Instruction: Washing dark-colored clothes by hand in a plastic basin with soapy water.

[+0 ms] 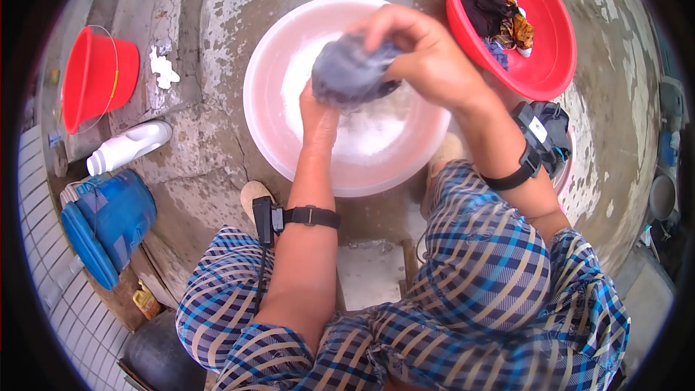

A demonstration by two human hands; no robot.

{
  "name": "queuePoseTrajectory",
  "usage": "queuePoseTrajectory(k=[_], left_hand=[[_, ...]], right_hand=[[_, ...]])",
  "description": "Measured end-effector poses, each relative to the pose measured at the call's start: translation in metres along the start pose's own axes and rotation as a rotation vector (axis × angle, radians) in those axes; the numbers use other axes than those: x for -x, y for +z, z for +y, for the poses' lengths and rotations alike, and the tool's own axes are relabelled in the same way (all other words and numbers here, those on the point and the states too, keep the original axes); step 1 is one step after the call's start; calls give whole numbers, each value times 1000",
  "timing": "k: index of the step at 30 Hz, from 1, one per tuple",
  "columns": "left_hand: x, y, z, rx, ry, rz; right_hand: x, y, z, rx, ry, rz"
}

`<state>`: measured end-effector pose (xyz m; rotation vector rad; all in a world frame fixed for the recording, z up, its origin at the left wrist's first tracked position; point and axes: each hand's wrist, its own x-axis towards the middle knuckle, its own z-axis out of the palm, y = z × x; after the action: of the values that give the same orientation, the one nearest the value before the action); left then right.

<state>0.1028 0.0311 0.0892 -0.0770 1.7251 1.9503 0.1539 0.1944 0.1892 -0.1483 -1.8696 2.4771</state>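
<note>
A wadded dark grey-blue cloth [352,72], blurred by motion, is held above a pale pink basin [271,134] with whitish suds inside. My right hand [427,54] grips the cloth from the right, thumb and fingers curled on it. From below, my left hand [318,119] holds the near left side of the same cloth; most of its fingers are hidden behind the fabric.
A red basin [550,65] with dark and patterned clothes [499,18] stands at the far right. Grey fabric [554,127] lies near my right forearm. On the left are a red bucket [105,76], a white bottle [134,146] and a blue lidded container [119,210].
</note>
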Motion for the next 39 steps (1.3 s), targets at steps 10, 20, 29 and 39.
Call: queuePoseTrajectory(k=[10, 20, 29, 39], left_hand=[[-7, 4, 20, 464, 105, -26], [2, 0, -5, 669, -176, -263], [2, -8, 31, 574, -509, -237], [11, 16, 25, 159, 7, -9]], right_hand=[[27, -44, 92, -533, 451, 286], [20, -13, 90, -752, 355, 345], [9, -17, 78, -251, 171, 589], [12, 20, 69, -253, 266, 453]])
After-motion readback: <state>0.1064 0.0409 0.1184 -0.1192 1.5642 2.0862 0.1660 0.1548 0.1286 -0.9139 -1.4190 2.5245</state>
